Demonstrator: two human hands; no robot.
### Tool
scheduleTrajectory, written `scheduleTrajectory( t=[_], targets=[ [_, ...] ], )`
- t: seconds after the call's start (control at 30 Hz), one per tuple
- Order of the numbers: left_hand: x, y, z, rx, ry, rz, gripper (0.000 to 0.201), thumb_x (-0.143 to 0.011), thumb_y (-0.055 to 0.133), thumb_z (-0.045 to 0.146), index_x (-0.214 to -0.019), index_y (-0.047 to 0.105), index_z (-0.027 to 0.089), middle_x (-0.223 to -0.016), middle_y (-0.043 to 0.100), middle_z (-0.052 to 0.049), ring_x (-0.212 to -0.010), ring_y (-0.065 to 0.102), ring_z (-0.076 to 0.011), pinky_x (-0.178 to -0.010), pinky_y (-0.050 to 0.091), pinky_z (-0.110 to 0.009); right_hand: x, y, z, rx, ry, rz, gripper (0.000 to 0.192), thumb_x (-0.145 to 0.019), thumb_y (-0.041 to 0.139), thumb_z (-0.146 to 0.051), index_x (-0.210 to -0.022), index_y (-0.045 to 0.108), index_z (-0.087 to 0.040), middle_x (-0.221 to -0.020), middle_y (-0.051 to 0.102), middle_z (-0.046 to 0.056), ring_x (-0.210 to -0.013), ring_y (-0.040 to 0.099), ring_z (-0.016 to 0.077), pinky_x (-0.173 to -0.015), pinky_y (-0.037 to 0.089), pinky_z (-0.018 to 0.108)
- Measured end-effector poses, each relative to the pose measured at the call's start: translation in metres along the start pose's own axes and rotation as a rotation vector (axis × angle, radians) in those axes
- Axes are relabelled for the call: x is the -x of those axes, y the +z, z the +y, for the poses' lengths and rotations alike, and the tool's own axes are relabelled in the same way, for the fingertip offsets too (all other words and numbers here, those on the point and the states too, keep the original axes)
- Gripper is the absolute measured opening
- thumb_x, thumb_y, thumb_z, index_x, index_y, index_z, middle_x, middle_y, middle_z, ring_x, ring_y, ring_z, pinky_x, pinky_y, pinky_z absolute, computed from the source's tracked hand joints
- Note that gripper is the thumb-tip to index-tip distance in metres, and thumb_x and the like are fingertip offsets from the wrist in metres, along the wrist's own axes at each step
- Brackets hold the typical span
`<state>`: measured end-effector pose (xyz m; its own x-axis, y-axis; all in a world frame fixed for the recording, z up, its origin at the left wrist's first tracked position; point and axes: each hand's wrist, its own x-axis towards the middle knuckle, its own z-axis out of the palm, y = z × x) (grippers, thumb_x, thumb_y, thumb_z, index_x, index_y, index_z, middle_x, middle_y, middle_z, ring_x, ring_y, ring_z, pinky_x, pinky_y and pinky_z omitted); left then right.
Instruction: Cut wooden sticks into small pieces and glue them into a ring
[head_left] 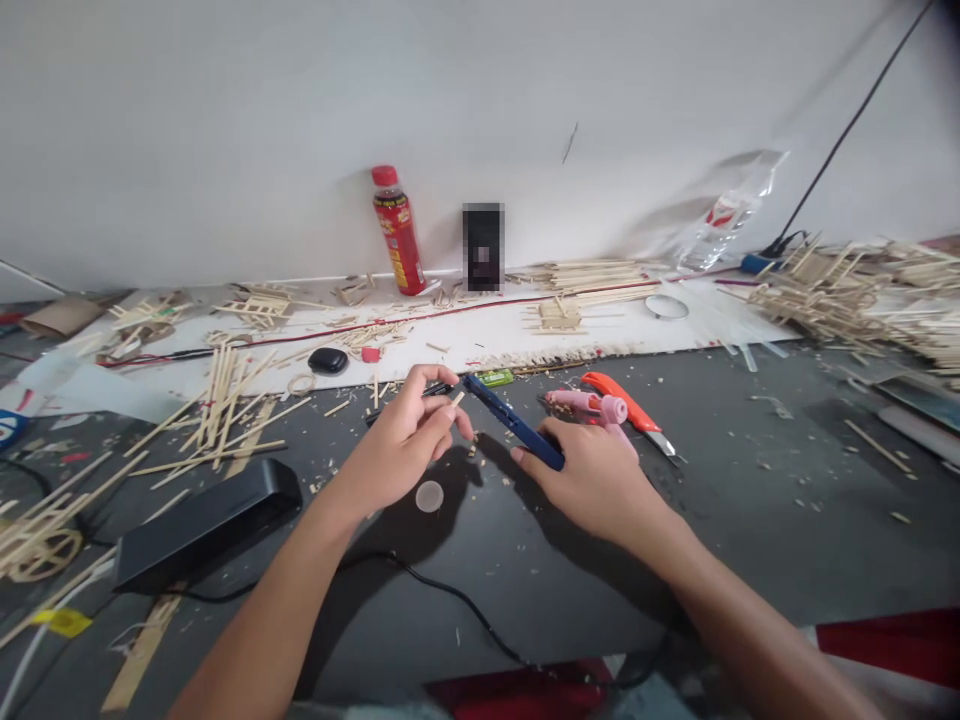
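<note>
Pinching a short wooden piece (457, 399) between thumb and fingers of the left hand (420, 430), with fingers half curled and only the width of the wood left between the tips. Holding it over the dark tabletop (735, 570), near the middle of the view. Gripping a dark blue tool (517, 425) in the right hand (596, 480), nearly closed, with fingers wrapped over the near end and thumb pressed along the side. Pointing the tool up and to the left, with its far end just beside the left fingertips and the wooden piece. Cannot tell of any touch between tool and wood. Can see just beyond the right hand a pink glue gun (592, 404), partly hidden by it, and next to that an orange-handled cutter (626, 400). Can see a green item (495, 378) behind the tip of the tool, and below the left hand a round translucent disc (429, 497), lying flat in shadow. Can find a black box (210, 525) left of the left forearm and a black cable (450, 592) running across between both arms. Can make out farther back a white board (450, 335) with loose sticks, a red bottle (401, 240) upright upon it, and a small wooden frame (561, 316) to the right
</note>
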<state>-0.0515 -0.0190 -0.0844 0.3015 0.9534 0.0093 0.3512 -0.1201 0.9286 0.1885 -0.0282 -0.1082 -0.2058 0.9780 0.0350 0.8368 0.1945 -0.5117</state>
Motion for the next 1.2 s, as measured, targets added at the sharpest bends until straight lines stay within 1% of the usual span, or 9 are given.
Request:
scheduleTrajectory(
  t=[0.1, 0.2, 0.37, 0.53, 0.67, 0.8, 1.0, 1.1, 1.2],
  targets=[
    [-0.001, 0.002, 0.002, 0.116, 0.044, 0.046, 0.017, -0.11, 0.044, 0.042, -0.12, 0.04, 0.028, -0.094, 0.07, 0.0, -0.054, 0.041, -0.0078, -0.056, 0.038, -0.023, -0.004, 0.004, -0.001, -0.151, -0.039, 0.014, 0.038, -0.098, 0.059, -0.048, -0.071, 0.048, -0.024, -0.064, 0.06, -0.001, -0.063, 0.055, 0.0193, -0.061, 0.033, 0.032],
    [0.001, 0.004, 0.007, 0.186, 0.063, 0.083, 0.021, -0.109, 0.048, 0.045, -0.114, 0.047, 0.025, -0.083, 0.068, 0.001, -0.053, 0.037, -0.0075, -0.053, 0.034, -0.022, -0.003, 0.008, -0.003, -0.291, -0.098, 0.011, 0.032, -0.101, 0.054, -0.044, -0.077, 0.047, -0.024, -0.067, 0.055, -0.004, -0.062, 0.051, 0.0153, -0.059, 0.037, 0.029],
    [0.013, 0.014, 0.014, 0.246, 0.048, 0.087, 0.032, -0.109, 0.051, 0.049, -0.1, 0.059, 0.019, -0.075, 0.06, 0.001, -0.057, 0.042, -0.0082, -0.054, 0.035, -0.022, 0.007, 0.008, -0.012, -0.419, -0.191, -0.046, 0.027, -0.104, 0.051, -0.04, -0.083, 0.051, -0.023, -0.075, 0.058, -0.003, -0.067, 0.052, 0.0152, -0.062, 0.041, 0.029],
    [0.018, 0.03, 0.014, 0.384, 0.026, 0.089, 0.029, -0.108, 0.056, 0.048, -0.098, 0.061, 0.021, -0.074, 0.053, 0.004, -0.058, 0.047, -0.007, -0.051, 0.037, -0.018, 0.015, 0.009, -0.015, -0.524, -0.238, -0.1, 0.026, -0.106, 0.05, -0.041, -0.089, 0.054, -0.022, -0.086, 0.065, 0.001, -0.077, 0.057, 0.0186, -0.068, 0.042, 0.032],
    [0.018, 0.034, 0.013, 0.433, -0.017, 0.096, 0.03, -0.108, 0.057, 0.049, -0.096, 0.059, 0.022, -0.066, 0.052, 0.006, -0.051, 0.047, -0.0061, -0.046, 0.037, -0.015, 0.013, 0.012, -0.014, -0.486, -0.239, -0.075, 0.021, -0.103, 0.053, -0.036, -0.087, 0.053, -0.023, -0.082, 0.062, 0.0, -0.072, 0.054, 0.0183, -0.066, 0.04, 0.032],
    [0.016, 0.033, 0.013, 0.351, -0.02, 0.142, 0.031, -0.108, 0.056, 0.049, -0.093, 0.057, 0.022, -0.062, 0.056, 0.007, -0.042, 0.047, -0.0044, -0.041, 0.038, -0.014, 0.011, 0.011, -0.012, -0.393, -0.22, -0.036, 0.016, -0.099, 0.056, -0.033, -0.086, 0.053, -0.023, -0.082, 0.06, 0.0, -0.072, 0.053, 0.0186, -0.067, 0.038, 0.033],
    [0.017, 0.037, 0.01, 0.31, -0.018, 0.208, 0.029, -0.107, 0.057, 0.049, -0.097, 0.058, 0.022, -0.061, 0.056, 0.007, -0.044, 0.055, -0.0081, -0.039, 0.043, -0.016, 0.012, 0.011, -0.011, -0.282, -0.201, 0.017, 0.018, -0.097, 0.054, -0.034, -0.084, 0.05, -0.023, -0.078, 0.058, 0.001, -0.068, 0.05, 0.0195, -0.065, 0.034, 0.034],
    [0.017, 0.039, 0.007, 0.285, -0.004, 0.226, 0.029, -0.108, 0.056, 0.049, -0.1, 0.058, 0.022, -0.063, 0.059, 0.006, -0.049, 0.06, -0.0099, -0.042, 0.048, -0.018, 0.01, 0.014, -0.01, -0.271, -0.207, 0.025, 0.015, -0.096, 0.055, -0.032, -0.085, 0.051, -0.023, -0.079, 0.06, 0.002, -0.068, 0.052, 0.0199, -0.065, 0.035, 0.034],
    [0.016, 0.038, 0.004, 0.249, -0.014, 0.227, 0.029, -0.108, 0.055, 0.049, -0.099, 0.059, 0.021, -0.062, 0.059, 0.005, -0.048, 0.059, -0.0097, -0.043, 0.048, -0.018, 0.008, 0.015, -0.01, -0.271, -0.216, 0.012, 0.011, -0.095, 0.055, -0.03, -0.088, 0.055, -0.022, -0.082, 0.062, 0.003, -0.071, 0.055, 0.0207, -0.067, 0.037, 0.034]
  ],
)
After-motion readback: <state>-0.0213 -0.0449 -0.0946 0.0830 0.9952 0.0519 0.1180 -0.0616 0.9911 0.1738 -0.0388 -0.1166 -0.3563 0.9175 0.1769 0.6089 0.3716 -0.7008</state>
